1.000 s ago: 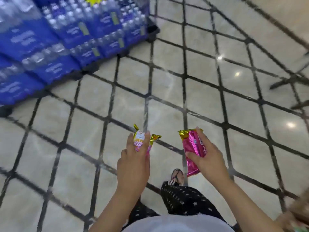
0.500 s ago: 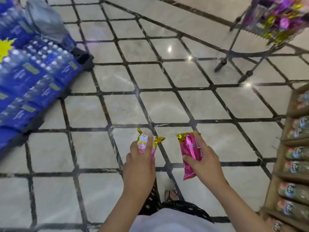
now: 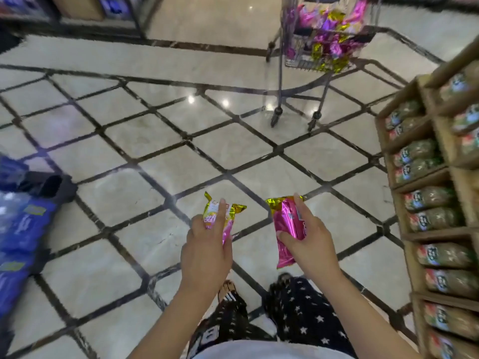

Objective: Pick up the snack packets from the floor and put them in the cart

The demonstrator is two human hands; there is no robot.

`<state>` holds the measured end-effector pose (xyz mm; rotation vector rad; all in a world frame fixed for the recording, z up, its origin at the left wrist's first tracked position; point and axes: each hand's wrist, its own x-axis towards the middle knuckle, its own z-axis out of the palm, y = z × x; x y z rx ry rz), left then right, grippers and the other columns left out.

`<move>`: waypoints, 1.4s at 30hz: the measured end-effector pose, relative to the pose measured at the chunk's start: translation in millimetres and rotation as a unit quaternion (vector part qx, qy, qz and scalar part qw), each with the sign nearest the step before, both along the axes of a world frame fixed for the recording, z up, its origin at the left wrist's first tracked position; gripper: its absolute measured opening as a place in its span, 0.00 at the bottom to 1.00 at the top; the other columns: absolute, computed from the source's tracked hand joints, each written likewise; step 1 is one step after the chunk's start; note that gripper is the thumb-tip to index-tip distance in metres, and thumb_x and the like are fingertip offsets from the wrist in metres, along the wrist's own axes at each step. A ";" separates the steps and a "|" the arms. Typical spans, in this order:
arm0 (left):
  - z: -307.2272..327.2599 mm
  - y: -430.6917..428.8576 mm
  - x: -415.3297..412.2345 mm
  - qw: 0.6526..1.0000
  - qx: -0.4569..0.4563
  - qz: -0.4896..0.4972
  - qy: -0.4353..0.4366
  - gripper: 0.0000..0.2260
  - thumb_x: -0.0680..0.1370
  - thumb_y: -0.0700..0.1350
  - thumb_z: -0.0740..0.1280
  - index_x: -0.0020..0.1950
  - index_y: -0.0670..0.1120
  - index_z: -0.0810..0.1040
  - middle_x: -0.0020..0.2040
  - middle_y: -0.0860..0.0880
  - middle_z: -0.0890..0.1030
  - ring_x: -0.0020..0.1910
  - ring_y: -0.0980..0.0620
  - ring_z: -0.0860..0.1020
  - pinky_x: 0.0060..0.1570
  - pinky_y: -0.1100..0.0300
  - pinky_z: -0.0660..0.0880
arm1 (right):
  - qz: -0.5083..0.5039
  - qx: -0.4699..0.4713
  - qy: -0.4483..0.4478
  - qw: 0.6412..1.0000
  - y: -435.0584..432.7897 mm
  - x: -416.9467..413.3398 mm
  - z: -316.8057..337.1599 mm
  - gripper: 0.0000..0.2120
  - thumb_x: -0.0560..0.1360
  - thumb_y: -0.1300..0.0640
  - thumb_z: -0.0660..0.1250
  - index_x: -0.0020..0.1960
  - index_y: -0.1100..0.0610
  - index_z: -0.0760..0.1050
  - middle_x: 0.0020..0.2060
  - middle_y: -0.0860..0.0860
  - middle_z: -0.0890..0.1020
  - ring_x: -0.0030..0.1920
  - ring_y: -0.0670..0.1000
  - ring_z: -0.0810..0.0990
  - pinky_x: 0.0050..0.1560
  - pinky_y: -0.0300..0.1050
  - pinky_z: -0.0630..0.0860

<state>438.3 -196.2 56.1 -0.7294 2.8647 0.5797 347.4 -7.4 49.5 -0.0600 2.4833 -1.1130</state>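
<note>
Floor tiles separate us from the cart, upper right; our left hand grips a yellow-pink packet, our right hand a pink packet.

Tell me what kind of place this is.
Most likely a shop or supermarket aisle: a wheeled cart loaded with snack packets, a wooden shelf stocked with rows of identical packaged goods, and shrink-wrapped packs of bottled water stacked on the tiled floor.
</note>
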 end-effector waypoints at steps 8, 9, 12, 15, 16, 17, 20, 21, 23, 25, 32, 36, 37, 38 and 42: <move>-12.7 22.1 -138.1 0.998 0.015 -0.065 -0.005 0.30 0.82 0.55 0.57 0.80 0.62 0.45 0.64 0.48 0.64 0.50 0.50 0.74 0.43 0.60 0.74 | -0.131 -0.041 -0.028 0.990 43.6 -107.2 -14.1 0.40 0.71 0.53 0.74 0.75 0.33 0.56 0.54 0.49 0.77 0.51 0.48 0.78 0.53 0.44 0.76; -12.4 27.6 -159.8 0.998 0.016 -0.066 0.001 0.30 0.82 0.55 0.57 0.79 0.62 0.45 0.64 0.48 0.64 0.51 0.51 0.74 0.44 0.60 0.74 | -0.146 -0.051 -0.025 0.988 50.9 -130.5 -14.1 0.40 0.71 0.54 0.74 0.75 0.34 0.57 0.54 0.50 0.77 0.50 0.48 0.78 0.52 0.43 0.76; -6.3 40.3 -225.4 0.997 0.030 -0.064 0.026 0.29 0.82 0.54 0.57 0.79 0.63 0.46 0.64 0.48 0.64 0.46 0.51 0.77 0.43 0.59 0.76 | -0.174 -0.071 -0.007 0.982 72.0 -207.1 -1.3 0.39 0.72 0.56 0.73 0.76 0.38 0.58 0.55 0.48 0.77 0.47 0.44 0.78 0.44 0.36 0.75; 4.4 53.0 -290.7 0.995 0.060 -0.051 0.054 0.29 0.81 0.55 0.57 0.78 0.65 0.46 0.65 0.51 0.62 0.38 0.47 0.79 0.39 0.56 0.79 | -0.166 -0.081 0.013 0.983 89.2 -282.1 17.5 0.39 0.73 0.55 0.73 0.76 0.39 0.58 0.58 0.46 0.77 0.50 0.44 0.79 0.45 0.36 0.75; 8.8 56.9 -311.9 0.995 0.057 -0.050 0.063 0.29 0.81 0.55 0.58 0.78 0.66 0.46 0.64 0.51 0.63 0.37 0.48 0.79 0.38 0.56 0.80 | -0.155 -0.079 0.019 0.985 91.8 -306.5 24.1 0.39 0.73 0.55 0.73 0.76 0.37 0.58 0.59 0.46 0.77 0.53 0.46 0.79 0.47 0.39 0.76; 11.7 59.0 -331.3 0.995 0.054 -0.045 0.070 0.29 0.81 0.56 0.58 0.78 0.66 0.46 0.62 0.51 0.63 0.37 0.48 0.79 0.37 0.55 0.80 | -0.138 -0.073 0.021 0.987 93.2 -329.0 29.9 0.39 0.73 0.54 0.73 0.75 0.36 0.57 0.60 0.47 0.76 0.55 0.48 0.78 0.50 0.42 0.77; 17.2 61.6 -378.0 0.994 0.068 -0.015 0.083 0.30 0.80 0.57 0.58 0.78 0.67 0.46 0.59 0.52 0.62 0.37 0.48 0.79 0.34 0.54 0.80 | -0.108 -0.059 0.015 0.992 88.1 -384.4 39.3 0.40 0.73 0.52 0.73 0.75 0.32 0.54 0.61 0.49 0.74 0.58 0.51 0.76 0.56 0.49 0.78; 19.8 61.8 -392.8 0.994 0.068 -0.019 0.082 0.30 0.80 0.57 0.58 0.78 0.67 0.46 0.58 0.52 0.62 0.37 0.48 0.79 0.34 0.54 0.80 | -0.110 -0.063 0.014 0.992 83.2 -400.7 40.1 0.40 0.73 0.52 0.73 0.75 0.33 0.54 0.60 0.49 0.74 0.57 0.51 0.76 0.56 0.48 0.78; 22.3 58.3 -424.2 0.996 0.046 -0.031 0.076 0.30 0.81 0.57 0.58 0.78 0.66 0.45 0.59 0.50 0.63 0.41 0.51 0.78 0.37 0.58 0.79 | -0.108 -0.067 0.017 0.992 69.7 -430.7 40.3 0.40 0.73 0.53 0.73 0.76 0.34 0.55 0.60 0.48 0.74 0.56 0.50 0.76 0.53 0.44 0.77; 21.1 49.2 -459.8 0.997 0.022 -0.037 0.062 0.30 0.81 0.57 0.58 0.79 0.64 0.44 0.61 0.50 0.64 0.48 0.52 0.76 0.38 0.62 0.74 | -0.105 -0.078 0.010 0.991 54.2 -461.5 36.6 0.40 0.73 0.53 0.73 0.75 0.33 0.55 0.61 0.47 0.74 0.56 0.49 0.76 0.55 0.46 0.78; 19.2 -16.7 -605.4 0.995 0.012 -0.083 0.045 0.30 0.82 0.57 0.56 0.79 0.63 0.42 0.67 0.49 0.62 0.56 0.52 0.74 0.47 0.63 0.72 | -0.132 -0.083 0.019 0.988 -8.8 -584.5 34.3 0.39 0.73 0.55 0.73 0.76 0.36 0.57 0.62 0.46 0.75 0.52 0.45 0.77 0.40 0.28 0.74; 33.8 -56.8 -680.3 0.991 0.030 -0.116 0.065 0.31 0.81 0.56 0.58 0.78 0.64 0.42 0.68 0.50 0.62 0.56 0.52 0.74 0.45 0.63 0.73 | -0.151 -0.092 0.019 0.984 -51.6 -649.5 47.4 0.38 0.73 0.55 0.73 0.75 0.37 0.58 0.62 0.47 0.76 0.52 0.45 0.78 0.35 0.25 0.74; 37.7 -65.8 -699.2 0.989 0.027 -0.133 0.065 0.32 0.81 0.55 0.58 0.78 0.64 0.42 0.68 0.50 0.61 0.56 0.51 0.74 0.45 0.63 0.74 | -0.154 -0.100 0.026 0.983 -61.9 -664.3 51.2 0.38 0.73 0.56 0.73 0.75 0.36 0.58 0.62 0.46 0.75 0.53 0.44 0.78 0.37 0.26 0.74; 39.9 -75.0 -717.0 0.987 0.028 -0.143 0.068 0.32 0.81 0.55 0.58 0.78 0.64 0.41 0.69 0.50 0.61 0.56 0.51 0.74 0.45 0.62 0.74 | -0.158 -0.109 0.031 0.981 -69.6 -677.8 53.2 0.38 0.73 0.56 0.73 0.75 0.35 0.59 0.62 0.44 0.75 0.54 0.44 0.78 0.38 0.27 0.75; 45.8 -95.2 -784.0 0.985 0.024 -0.156 0.071 0.31 0.81 0.56 0.57 0.79 0.63 0.42 0.66 0.50 0.62 0.53 0.51 0.75 0.46 0.60 0.77 | -0.188 -0.124 0.033 0.974 -88.2 -724.8 56.6 0.39 0.73 0.55 0.74 0.73 0.32 0.58 0.61 0.43 0.74 0.51 0.41 0.78 0.41 0.33 0.79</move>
